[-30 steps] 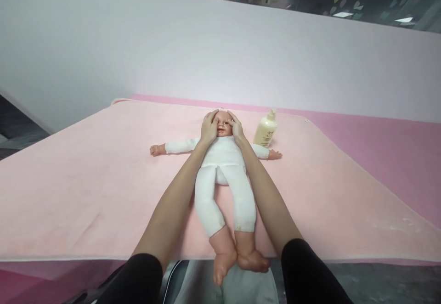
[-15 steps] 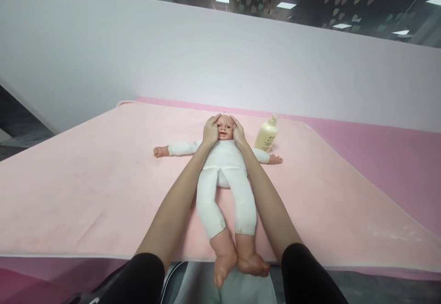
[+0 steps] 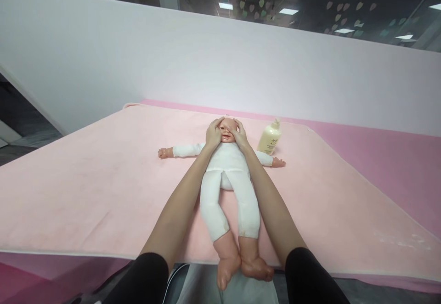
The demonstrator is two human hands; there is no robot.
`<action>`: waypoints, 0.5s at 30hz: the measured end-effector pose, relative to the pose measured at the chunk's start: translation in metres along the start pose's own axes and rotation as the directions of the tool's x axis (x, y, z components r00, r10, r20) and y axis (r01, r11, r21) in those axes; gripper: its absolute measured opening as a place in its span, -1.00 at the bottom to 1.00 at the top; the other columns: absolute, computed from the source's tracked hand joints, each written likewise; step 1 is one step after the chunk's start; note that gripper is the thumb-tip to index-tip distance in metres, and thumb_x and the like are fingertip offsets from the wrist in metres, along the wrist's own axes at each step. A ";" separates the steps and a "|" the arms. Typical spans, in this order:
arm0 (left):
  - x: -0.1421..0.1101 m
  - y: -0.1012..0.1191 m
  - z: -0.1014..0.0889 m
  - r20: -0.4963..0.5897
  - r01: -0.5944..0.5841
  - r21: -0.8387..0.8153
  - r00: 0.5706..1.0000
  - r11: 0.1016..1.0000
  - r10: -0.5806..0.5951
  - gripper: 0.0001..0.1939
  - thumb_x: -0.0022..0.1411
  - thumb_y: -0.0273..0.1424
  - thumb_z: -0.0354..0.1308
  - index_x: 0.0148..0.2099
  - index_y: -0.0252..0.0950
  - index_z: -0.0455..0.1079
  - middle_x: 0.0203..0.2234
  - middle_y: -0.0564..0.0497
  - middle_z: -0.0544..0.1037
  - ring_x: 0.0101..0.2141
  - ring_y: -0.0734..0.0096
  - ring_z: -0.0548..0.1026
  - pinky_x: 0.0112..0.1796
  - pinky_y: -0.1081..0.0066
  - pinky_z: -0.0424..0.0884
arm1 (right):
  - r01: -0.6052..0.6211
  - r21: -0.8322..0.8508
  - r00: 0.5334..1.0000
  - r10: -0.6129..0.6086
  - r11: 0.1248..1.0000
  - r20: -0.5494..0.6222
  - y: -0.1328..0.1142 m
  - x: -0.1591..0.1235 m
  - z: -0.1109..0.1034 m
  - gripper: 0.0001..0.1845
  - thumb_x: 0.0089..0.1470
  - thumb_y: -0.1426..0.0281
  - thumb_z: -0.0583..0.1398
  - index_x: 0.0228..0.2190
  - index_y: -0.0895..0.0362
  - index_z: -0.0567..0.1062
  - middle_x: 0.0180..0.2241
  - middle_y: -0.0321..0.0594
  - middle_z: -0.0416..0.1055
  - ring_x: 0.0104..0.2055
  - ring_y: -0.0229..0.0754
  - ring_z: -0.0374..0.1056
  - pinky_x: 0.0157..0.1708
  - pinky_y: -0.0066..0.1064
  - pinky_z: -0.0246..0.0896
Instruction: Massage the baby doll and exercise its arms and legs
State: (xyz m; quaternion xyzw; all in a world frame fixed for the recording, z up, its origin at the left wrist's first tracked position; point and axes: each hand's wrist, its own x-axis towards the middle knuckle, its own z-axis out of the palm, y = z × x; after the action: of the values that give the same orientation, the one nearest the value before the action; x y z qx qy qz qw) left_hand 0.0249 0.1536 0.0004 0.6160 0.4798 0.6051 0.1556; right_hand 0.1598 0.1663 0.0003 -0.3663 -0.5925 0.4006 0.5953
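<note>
A baby doll [image 3: 227, 157] with a white cloth body lies on its back, arms spread and feet toward me. My left hand [image 3: 213, 132] is curved around one side of its head, the fingers reaching up by the temple. On the other side, my right hand [image 3: 240, 135] cups the head, with its thumb lying across the cheek near the nose and covering one eye. Close to the doll's arm on the right stands a pale yellow pump bottle [image 3: 269, 137]. My forearms run along both sides of the doll's body.
A pale pink blanket [image 3: 103, 180] covers the pink table surface [image 3: 389, 166]. Behind it rises a white partition [image 3: 220, 60] with dark glass above. The doll's feet [image 3: 241, 267] hang past the blanket's near edge, over my lap.
My right thumb has moved inward from the side of the doll's head onto its face beside the nose. My left hand stays at the head. The view has shifted slightly.
</note>
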 end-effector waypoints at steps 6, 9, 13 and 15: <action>-0.005 0.010 0.000 -0.003 0.026 -0.026 1.000 0.999 -0.026 -0.53 0.23 -0.50 -0.12 0.11 -0.33 0.44 0.11 -0.13 0.48 0.16 0.28 0.37 0.23 0.24 0.19 | -0.014 0.010 1.000 0.014 1.000 -0.007 0.002 0.001 0.001 -0.35 -0.09 0.18 0.33 0.04 0.09 0.38 0.20 -0.12 0.28 0.29 -0.09 0.10 0.32 -0.21 -0.05; -0.007 0.015 0.000 0.021 -0.005 -0.006 1.000 1.000 0.005 -0.58 0.24 -0.34 0.06 0.13 -0.29 0.40 0.11 -0.14 0.47 0.14 0.22 0.38 0.20 0.21 0.23 | 0.015 0.006 1.000 -0.015 1.000 -0.013 0.005 0.001 0.001 -0.35 -0.06 0.15 0.31 0.05 0.10 0.38 0.20 -0.11 0.27 0.29 -0.09 0.10 0.32 -0.21 -0.06; -0.006 0.016 -0.001 0.050 -0.010 0.012 0.999 1.000 0.009 -0.55 0.21 -0.32 0.14 0.13 -0.35 0.39 0.09 -0.20 0.47 0.12 0.18 0.39 0.17 0.22 0.25 | -0.007 -0.005 1.000 0.007 1.000 -0.013 0.006 0.002 0.000 -0.37 -0.06 0.15 0.31 0.04 0.08 0.38 0.19 -0.13 0.28 0.28 -0.08 0.12 0.32 -0.20 -0.06; -0.005 0.015 -0.001 0.060 -0.008 0.014 0.998 1.000 0.007 -0.56 0.23 -0.32 0.13 0.13 -0.36 0.38 0.09 -0.20 0.47 0.12 0.18 0.38 0.17 0.22 0.25 | -0.030 -0.004 0.999 0.030 1.000 -0.020 0.006 0.003 0.000 -0.37 -0.07 0.17 0.31 0.04 0.08 0.37 0.19 -0.13 0.29 0.28 -0.08 0.12 0.31 -0.20 -0.04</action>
State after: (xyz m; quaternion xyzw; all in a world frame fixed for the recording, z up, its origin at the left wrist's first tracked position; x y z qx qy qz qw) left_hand 0.0314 0.1420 0.0093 0.6367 0.4769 0.5836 0.1630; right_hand 0.1599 0.1710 -0.0040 -0.3804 -0.5817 0.4045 0.5944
